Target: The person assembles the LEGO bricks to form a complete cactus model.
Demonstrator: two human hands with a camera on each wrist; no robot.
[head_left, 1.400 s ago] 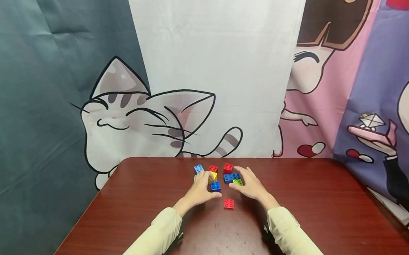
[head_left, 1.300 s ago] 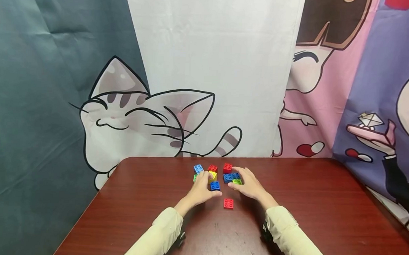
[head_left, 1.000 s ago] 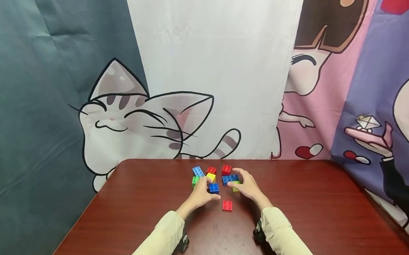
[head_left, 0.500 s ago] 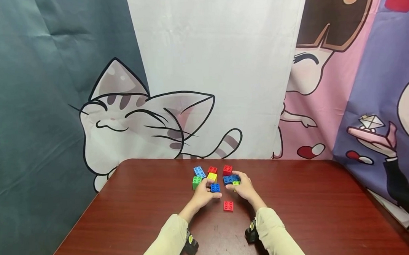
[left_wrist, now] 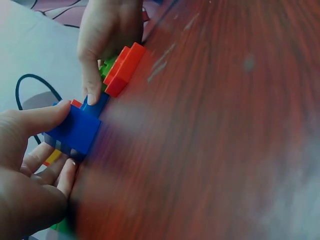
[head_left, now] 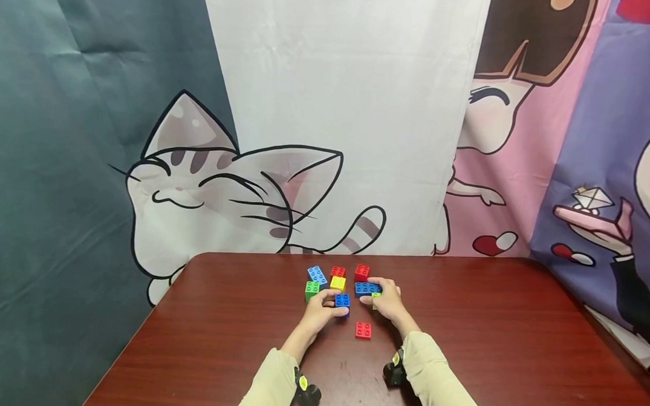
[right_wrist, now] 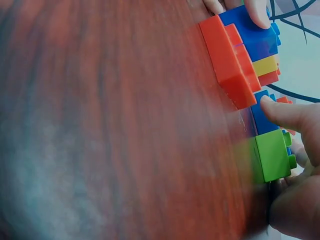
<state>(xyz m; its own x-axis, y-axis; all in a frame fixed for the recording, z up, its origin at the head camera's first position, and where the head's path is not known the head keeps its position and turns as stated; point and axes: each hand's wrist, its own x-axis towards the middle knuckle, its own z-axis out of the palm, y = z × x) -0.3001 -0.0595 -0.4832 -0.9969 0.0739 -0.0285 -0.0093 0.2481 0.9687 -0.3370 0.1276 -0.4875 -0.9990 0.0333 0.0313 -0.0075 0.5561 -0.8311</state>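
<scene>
My left hand (head_left: 319, 312) pinches a square blue toy brick (head_left: 342, 299), thumb on its near side and fingers behind. In the left wrist view its thumb presses the flat face of that brick. To the right, my right hand (head_left: 389, 299) straddles a longer blue brick (head_left: 365, 288), thumb before it and index finger at its back edge. A lime green brick (right_wrist: 273, 156) stands beside that long brick, partly under the right hand. Nearer to me lies a red brick (head_left: 363, 330), between the two forearms and touched by neither hand.
Behind the left hand stand a yellow brick (head_left: 338, 283), a green brick (head_left: 312, 289), a light blue brick (head_left: 317, 275) and a red brick (head_left: 338, 271). Another red brick (head_left: 362, 272) is behind the long blue one. The brown table (head_left: 215, 343) ends at a cartoon-printed curtain (head_left: 405, 109).
My left hand has drawn slightly nearer and closed on the square blue brick. My right hand has moved left and its fingers have closed in around the long blue brick.
</scene>
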